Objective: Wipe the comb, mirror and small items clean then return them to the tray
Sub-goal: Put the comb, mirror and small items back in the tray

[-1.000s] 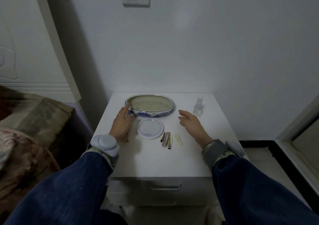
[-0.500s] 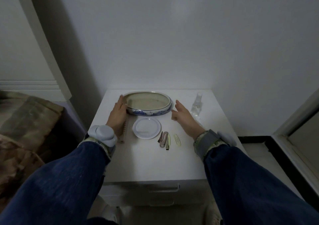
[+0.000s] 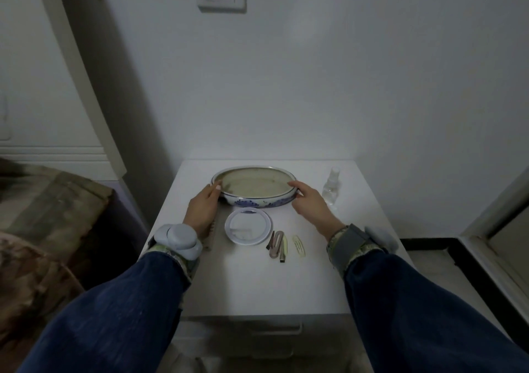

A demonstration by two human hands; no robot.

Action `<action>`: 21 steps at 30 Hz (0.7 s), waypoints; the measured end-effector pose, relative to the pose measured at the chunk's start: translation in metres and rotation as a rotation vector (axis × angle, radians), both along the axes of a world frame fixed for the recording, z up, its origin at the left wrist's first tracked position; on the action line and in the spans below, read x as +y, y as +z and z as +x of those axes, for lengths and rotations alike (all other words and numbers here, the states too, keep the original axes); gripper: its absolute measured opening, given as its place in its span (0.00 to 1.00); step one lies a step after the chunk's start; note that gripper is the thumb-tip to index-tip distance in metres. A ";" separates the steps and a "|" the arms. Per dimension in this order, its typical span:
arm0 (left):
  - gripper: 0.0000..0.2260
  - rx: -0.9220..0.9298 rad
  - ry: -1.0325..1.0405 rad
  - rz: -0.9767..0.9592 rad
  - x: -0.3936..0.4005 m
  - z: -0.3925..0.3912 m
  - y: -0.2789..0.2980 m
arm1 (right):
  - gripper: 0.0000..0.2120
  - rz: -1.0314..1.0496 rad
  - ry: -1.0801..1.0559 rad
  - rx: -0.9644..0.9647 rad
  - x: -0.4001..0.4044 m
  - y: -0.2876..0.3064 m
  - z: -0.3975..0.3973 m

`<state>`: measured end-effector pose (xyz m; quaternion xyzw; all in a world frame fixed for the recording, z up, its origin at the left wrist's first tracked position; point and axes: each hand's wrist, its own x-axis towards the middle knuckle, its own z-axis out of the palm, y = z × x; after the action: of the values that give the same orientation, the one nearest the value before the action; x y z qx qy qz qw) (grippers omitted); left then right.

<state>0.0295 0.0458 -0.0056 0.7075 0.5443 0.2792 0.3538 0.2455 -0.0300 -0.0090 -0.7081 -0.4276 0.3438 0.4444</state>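
Note:
The tray (image 3: pixel 259 201), an oval blue-and-white ceramic dish with nothing in it, stands at the back of the white nightstand. My left hand (image 3: pixel 202 208) holds its left side with the thumb on the rim. My right hand (image 3: pixel 309 204) holds its right side, fingers curled over the rim. In front of the tray lies a round white mirror (image 3: pixel 248 226). A brown comb (image 3: pixel 212 234) shows partly beside my left wrist. Right of the mirror lie several hair clips (image 3: pixel 277 244), and a pale yellow clip (image 3: pixel 299 246) lies beside them.
A small clear spray bottle (image 3: pixel 332 185) stands at the back right of the nightstand (image 3: pixel 257 281), close to my right hand. A wall is right behind the tray. A bed with a patterned cover (image 3: pixel 43 229) is on the left.
My right hand has moved left and forward onto the tray's right rim. My left hand has closed round the left side. The camera has tilted a little.

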 end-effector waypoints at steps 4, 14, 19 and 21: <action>0.19 0.029 -0.032 -0.016 -0.010 0.000 0.001 | 0.25 -0.001 -0.012 0.002 -0.013 0.002 0.001; 0.18 0.052 -0.087 -0.036 -0.038 -0.004 0.004 | 0.24 0.006 -0.068 -0.026 -0.044 0.007 0.000; 0.18 0.063 -0.100 -0.051 -0.046 -0.005 0.005 | 0.24 0.013 -0.065 -0.041 -0.054 0.007 -0.002; 0.18 0.087 -0.106 -0.047 -0.048 -0.005 0.005 | 0.24 0.014 -0.072 -0.039 -0.057 0.006 -0.002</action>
<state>0.0245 -0.0023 -0.0001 0.7383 0.5274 0.2162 0.3606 0.2435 -0.0874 -0.0027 -0.7266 -0.4126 0.3107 0.4531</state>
